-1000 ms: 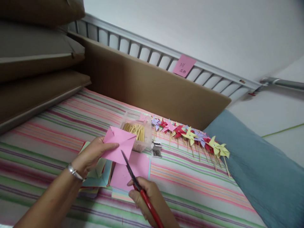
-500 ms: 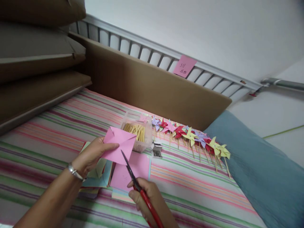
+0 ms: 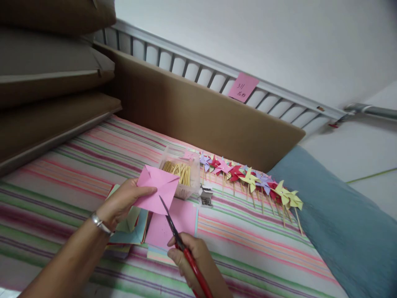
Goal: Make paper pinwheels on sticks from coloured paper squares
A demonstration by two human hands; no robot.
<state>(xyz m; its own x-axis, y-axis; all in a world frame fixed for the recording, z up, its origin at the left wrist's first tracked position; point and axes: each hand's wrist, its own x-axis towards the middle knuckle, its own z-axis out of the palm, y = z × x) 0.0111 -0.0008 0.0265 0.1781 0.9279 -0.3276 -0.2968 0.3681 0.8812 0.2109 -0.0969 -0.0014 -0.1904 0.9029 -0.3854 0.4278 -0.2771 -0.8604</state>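
Observation:
My left hand (image 3: pixel 125 200) pinches the left edge of a square pink paper sheet (image 3: pixel 161 182), thumb on top; cuts show at its upper corners. Red-handled scissors (image 3: pixel 182 248) are gripped in my right hand (image 3: pixel 198 256), their dark blades pointing up and left across the sheet's lower right edge. Whether the blades have the paper between them I cannot tell. Below the held sheet lies a stack of pink paper (image 3: pixel 176 223). Under my left wrist sits a pile of light blue, green and red paper (image 3: pixel 139 231), partly hidden by the hand.
Beyond the held sheet stands a clear plastic box (image 3: pixel 194 174) of thin wooden sticks (image 3: pixel 180 171). A small box of metal pins (image 3: pixel 205 198) is beside it. Several paper pinwheels (image 3: pixel 248 180) lie to the right. A brown board (image 3: pixel 198 103) rises behind; brown stacked packs (image 3: pixel 56 111) stand left.
The view has shifted very slightly. Both hands, the pink sheet and the scissors keep nearly the same positions relative to each other.

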